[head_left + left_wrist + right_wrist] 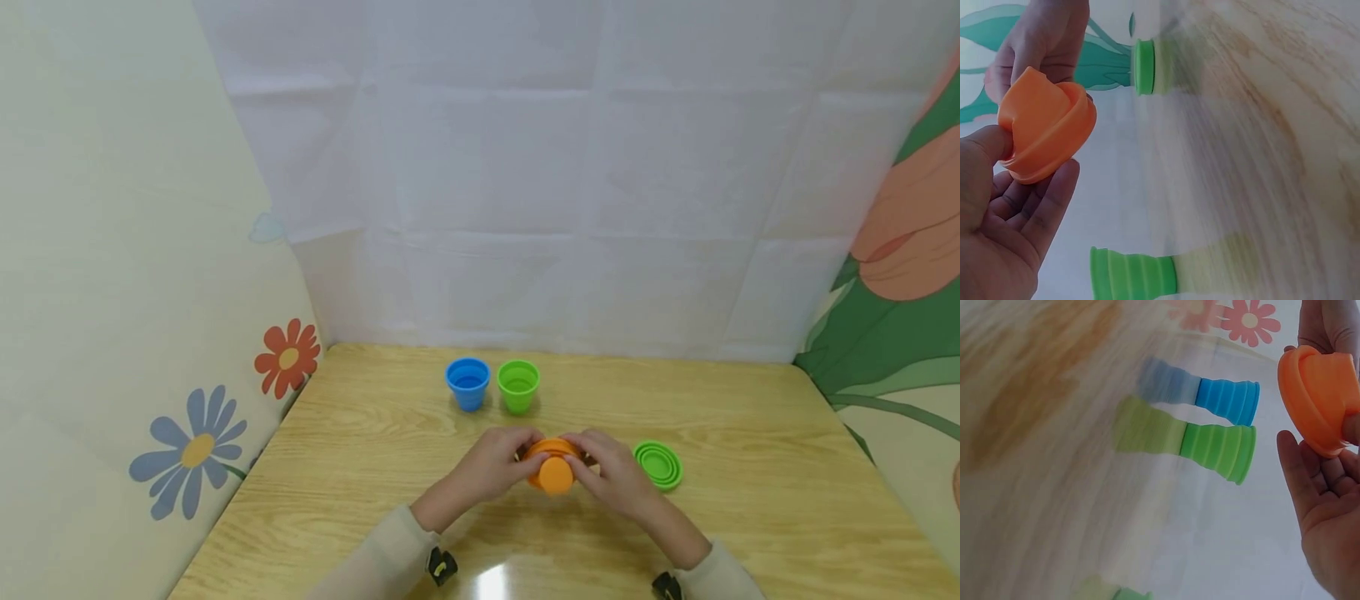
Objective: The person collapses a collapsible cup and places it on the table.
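Note:
Held between both hands above the table is an orange collapsible cup (556, 475), partly folded and bent out of shape. My left hand (495, 462) grips its left side, thumb on the near face and fingers behind and under the rim. On the opposite side my right hand (615, 475) grips it in the same way. In the left wrist view the orange cup (1047, 125) shows a skewed rim, and in the right wrist view its wall (1319, 394) bulges out from the rim. Fingers cover parts of both sides.
Beyond the hands stand an extended blue cup (468, 385) and an extended green cup (518, 387), side by side. A flattened green cup (658, 465) lies right of my right hand. The wooden table (375, 433) ends at a white cloth backdrop (525, 208).

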`<control>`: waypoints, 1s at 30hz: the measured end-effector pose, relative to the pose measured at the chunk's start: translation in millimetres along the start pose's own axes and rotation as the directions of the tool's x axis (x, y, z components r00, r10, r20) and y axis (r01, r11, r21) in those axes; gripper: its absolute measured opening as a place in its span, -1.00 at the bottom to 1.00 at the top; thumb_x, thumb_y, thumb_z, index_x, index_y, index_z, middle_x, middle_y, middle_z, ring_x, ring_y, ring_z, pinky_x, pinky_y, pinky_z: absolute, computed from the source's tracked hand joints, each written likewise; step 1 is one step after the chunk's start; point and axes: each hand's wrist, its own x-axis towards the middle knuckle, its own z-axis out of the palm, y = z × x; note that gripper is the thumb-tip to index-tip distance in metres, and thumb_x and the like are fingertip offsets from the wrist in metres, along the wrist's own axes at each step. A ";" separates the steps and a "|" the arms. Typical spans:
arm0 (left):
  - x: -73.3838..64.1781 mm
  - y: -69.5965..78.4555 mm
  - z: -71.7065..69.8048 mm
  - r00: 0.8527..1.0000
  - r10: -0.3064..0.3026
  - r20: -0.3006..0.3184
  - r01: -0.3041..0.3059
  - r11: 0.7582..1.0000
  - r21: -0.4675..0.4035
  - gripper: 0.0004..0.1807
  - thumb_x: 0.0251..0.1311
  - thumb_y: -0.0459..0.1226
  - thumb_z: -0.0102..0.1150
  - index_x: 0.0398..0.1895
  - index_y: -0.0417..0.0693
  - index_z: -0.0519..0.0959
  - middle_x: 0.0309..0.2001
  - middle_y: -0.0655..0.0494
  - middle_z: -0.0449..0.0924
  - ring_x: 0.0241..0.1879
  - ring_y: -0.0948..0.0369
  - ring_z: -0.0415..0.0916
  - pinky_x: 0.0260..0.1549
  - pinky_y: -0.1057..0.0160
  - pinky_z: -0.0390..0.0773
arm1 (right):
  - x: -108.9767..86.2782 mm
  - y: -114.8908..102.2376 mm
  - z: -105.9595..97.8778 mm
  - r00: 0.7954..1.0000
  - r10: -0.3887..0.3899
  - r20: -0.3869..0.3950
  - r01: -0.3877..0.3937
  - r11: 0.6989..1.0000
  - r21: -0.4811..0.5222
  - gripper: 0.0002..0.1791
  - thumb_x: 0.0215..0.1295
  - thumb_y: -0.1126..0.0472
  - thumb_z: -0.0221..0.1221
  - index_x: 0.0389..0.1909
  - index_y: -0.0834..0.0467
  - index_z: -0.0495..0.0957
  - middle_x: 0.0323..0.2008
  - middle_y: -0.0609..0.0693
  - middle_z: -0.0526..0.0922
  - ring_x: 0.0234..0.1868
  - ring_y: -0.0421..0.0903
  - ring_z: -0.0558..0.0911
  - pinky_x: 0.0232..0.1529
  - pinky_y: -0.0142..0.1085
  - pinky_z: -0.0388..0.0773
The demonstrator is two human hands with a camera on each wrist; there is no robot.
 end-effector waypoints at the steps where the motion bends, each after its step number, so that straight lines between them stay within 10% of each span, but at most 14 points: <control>1: 0.2 1.0 -0.7 1.000 0.004 -0.005 -0.004 1.000 0.004 -0.83 0.26 -0.12 0.13 -0.22 0.03 0.58 -0.44 0.33 0.54 -0.48 0.44 0.41 -0.51 0.49 0.49 | 0.7 -1.0 -0.5 1.000 0.014 -0.004 -0.014 1.000 0.013 -0.76 0.26 0.31 0.17 -0.05 0.17 0.55 -0.31 -0.09 0.59 -0.35 -0.31 0.55 -0.40 -0.47 0.58; 7: 0.8 6.7 -5.7 1.000 0.007 -0.018 -0.008 0.998 -0.056 -0.84 0.27 -0.16 0.11 -0.22 -0.02 0.58 -0.41 0.26 0.59 -0.45 0.45 0.46 -0.48 0.49 0.52 | 3.4 -7.8 -5.9 0.987 0.153 0.042 -0.159 0.956 0.247 -0.70 0.33 0.30 0.09 0.07 0.18 0.50 -0.17 0.01 0.60 -0.20 -0.24 0.56 -0.32 -0.37 0.63; 12: 1.2 8.8 -9.6 0.999 0.010 -0.039 -0.015 0.993 -0.113 -0.79 0.28 -0.16 0.10 -0.15 -0.06 0.58 -0.40 0.21 0.60 -0.43 0.41 0.48 -0.49 0.47 0.55 | 5.7 -21.3 -16.4 0.989 0.122 0.084 -0.145 0.907 0.395 -0.61 0.31 0.45 0.04 0.16 0.36 0.38 -0.12 0.17 0.53 -0.13 -0.20 0.52 -0.26 -0.30 0.64; 23: 1.8 4.1 -10.7 0.998 -0.007 0.059 0.027 0.942 -0.334 -0.71 0.33 -0.07 0.00 -0.05 -0.01 0.54 -0.34 0.17 0.58 -0.38 0.33 0.54 -0.43 0.28 0.65 | 5.9 -22.0 -16.2 0.995 0.098 0.035 -0.104 0.959 0.262 -0.60 0.25 0.50 0.07 0.13 0.35 0.42 -0.18 0.12 0.58 -0.19 -0.23 0.55 -0.29 -0.34 0.64; 30: 2.3 3.3 -12.2 0.993 0.004 0.115 0.024 0.970 -0.242 -0.73 0.28 0.03 0.04 -0.16 0.11 0.54 -0.41 0.28 0.52 -0.41 0.37 0.46 -0.45 0.37 0.58 | 3.4 -13.6 -9.9 1.000 0.004 -0.001 -0.004 0.985 0.173 -0.60 0.25 0.46 0.10 0.14 0.31 0.44 -0.10 0.06 0.61 -0.18 -0.19 0.60 -0.28 -0.34 0.63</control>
